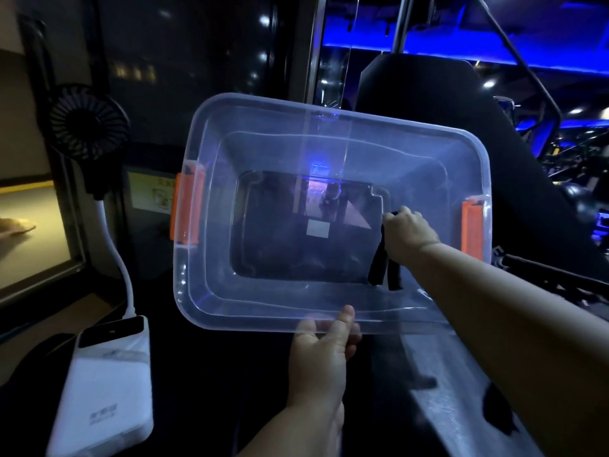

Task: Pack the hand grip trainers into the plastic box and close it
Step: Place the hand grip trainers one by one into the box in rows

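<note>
I see left grip (321,351) pinching near box (263,308) rim | right grip (407,232) clasping black trainer (382,268) inside box

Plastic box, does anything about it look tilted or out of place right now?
Yes. The plastic box is not sitting flat: the left hand pinches its near rim and holds it tipped, opening towards the camera. The right hand holds a black grip trainer inside it. Nothing looks spilled or damaged.
</note>
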Action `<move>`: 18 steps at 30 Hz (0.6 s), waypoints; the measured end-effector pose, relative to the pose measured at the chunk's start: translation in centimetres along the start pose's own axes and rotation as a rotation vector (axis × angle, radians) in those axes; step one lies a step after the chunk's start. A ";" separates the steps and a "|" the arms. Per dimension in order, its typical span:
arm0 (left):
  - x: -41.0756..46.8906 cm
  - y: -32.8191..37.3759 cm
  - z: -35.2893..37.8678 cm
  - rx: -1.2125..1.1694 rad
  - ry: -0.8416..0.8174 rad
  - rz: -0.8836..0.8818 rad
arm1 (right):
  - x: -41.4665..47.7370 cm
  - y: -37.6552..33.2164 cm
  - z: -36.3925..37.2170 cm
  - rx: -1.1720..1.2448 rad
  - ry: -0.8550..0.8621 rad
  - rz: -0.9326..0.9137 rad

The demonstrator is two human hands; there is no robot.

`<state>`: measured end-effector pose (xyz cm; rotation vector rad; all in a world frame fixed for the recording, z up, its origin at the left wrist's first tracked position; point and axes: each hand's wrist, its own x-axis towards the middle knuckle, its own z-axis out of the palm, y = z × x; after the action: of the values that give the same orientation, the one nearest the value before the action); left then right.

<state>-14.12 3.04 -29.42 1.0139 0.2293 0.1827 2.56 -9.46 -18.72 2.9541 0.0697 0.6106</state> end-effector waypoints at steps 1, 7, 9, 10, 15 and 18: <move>0.0 0.0 0.0 0.002 -0.002 0.000 | -0.1 0.1 0.3 -0.051 0.014 -0.041; 0.1 -0.3 0.2 0.004 0.012 0.010 | -0.7 0.6 1.9 -0.406 -0.050 -0.103; 0.0 -0.3 0.2 0.007 0.010 0.007 | -0.7 0.7 2.3 -0.433 -0.048 -0.099; -0.1 -0.4 0.3 0.002 0.009 0.004 | -0.7 0.8 2.4 -0.446 -0.049 -0.102; -0.7 -0.2 0.5 -0.037 0.036 -0.029 | -1.0 0.5 1.9 -0.481 -0.087 -0.110; -1.4 0.1 0.5 -0.073 0.059 -0.040 | -1.6 0.2 1.6 -0.485 -0.096 -0.105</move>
<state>-15.33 2.34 -28.97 0.9318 0.2944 0.1839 1.76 -9.99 -20.71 2.4868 0.0580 0.4006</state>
